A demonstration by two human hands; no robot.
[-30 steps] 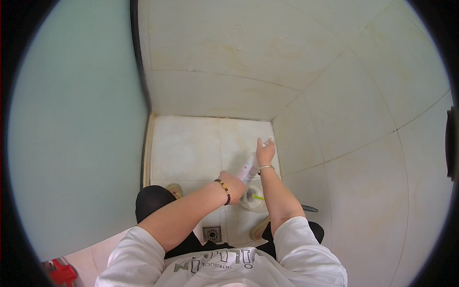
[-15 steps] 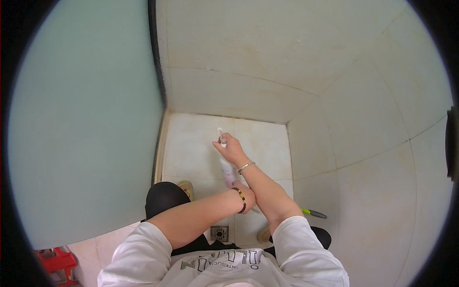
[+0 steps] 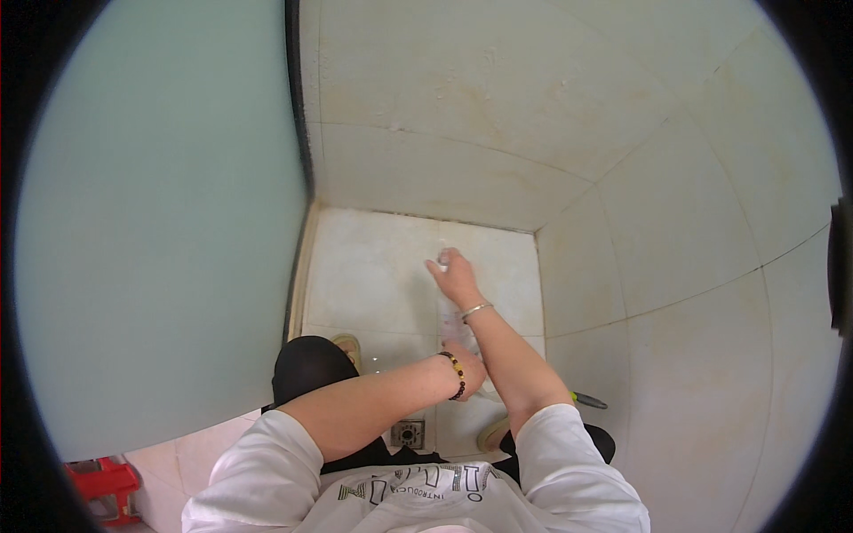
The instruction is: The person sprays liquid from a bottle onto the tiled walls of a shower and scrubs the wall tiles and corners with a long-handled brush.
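Note:
A pale, pinkish translucent bottle (image 3: 453,327) lies lengthwise between my two hands above the white floor tiles, blurred by motion. My left hand (image 3: 466,366), with a beaded bracelet at its wrist, is closed on the bottle's near end, partly behind my right forearm. Farther out, my right hand (image 3: 458,277), wearing a silver bangle, has its fingers curled around the far end, where a small clear and white tip (image 3: 442,258) shows. Much of the bottle is hidden by the right hand and wrist.
A frosted glass panel (image 3: 160,222) stands on the left, tiled walls (image 3: 462,169) ahead and right. Close by are a square floor drain (image 3: 408,433), a green-and-grey handle (image 3: 589,401) beside my right knee, and a red plastic item (image 3: 102,484) at lower left.
Both hands and the bottle have shifted to the right; the right hand is also slightly nearer. More wet streaks show on the far wall, and small glints have appeared on the floor.

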